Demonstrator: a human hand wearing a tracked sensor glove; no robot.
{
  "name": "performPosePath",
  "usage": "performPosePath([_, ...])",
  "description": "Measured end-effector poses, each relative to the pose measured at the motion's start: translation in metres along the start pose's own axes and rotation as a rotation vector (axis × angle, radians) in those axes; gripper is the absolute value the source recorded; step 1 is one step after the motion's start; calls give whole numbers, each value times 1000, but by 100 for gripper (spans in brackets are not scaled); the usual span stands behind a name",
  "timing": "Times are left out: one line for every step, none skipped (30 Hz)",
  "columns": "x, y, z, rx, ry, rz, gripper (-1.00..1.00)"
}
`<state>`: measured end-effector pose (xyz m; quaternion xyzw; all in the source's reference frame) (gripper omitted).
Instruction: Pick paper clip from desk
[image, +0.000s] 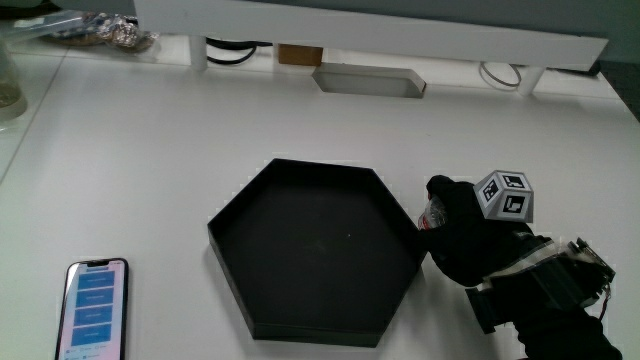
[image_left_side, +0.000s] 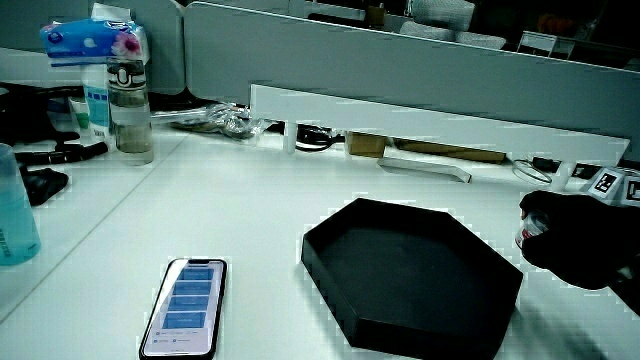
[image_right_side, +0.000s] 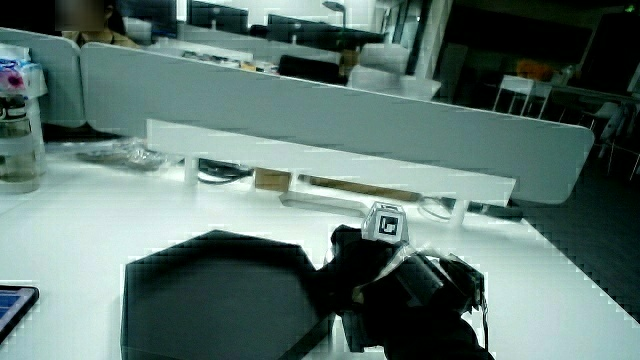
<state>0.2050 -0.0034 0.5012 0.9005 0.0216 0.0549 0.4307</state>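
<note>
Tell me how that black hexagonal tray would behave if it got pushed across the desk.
The black hexagonal tray looks stiff and holds nothing, so it is probably light. Its flat base on the smooth white desk suggests it would slide rather than tip. The gloved hand beside it could easily nudge it.

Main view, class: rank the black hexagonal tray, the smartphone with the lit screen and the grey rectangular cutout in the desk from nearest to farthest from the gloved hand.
1. Black hexagonal tray: right beside the gloved hand, its corner at the fingers.
2. Grey rectangular cutout: in the desk, farther from the person than the tray.
3. Smartphone with the lit screen: past the tray, at the table's near edge.
</note>
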Motion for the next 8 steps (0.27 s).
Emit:
performPosePath([-2, 0, -1, 6, -5, 0, 100])
performPosePath([-2, 2, -4, 5, -15, -10, 100])
performPosePath([-5, 1, -3, -6, -2, 4, 100])
performPosePath([-6, 3, -6, -8, -6, 5, 100])
performPosePath([-7, 5, -8, -16, -3, 7, 100])
performPosePath([-12, 4, -7, -15, 3, 34, 100])
performPosePath([-15, 5, -9, -22, -4, 24, 100])
performPosePath([-19, 6, -10, -31, -3, 38, 100])
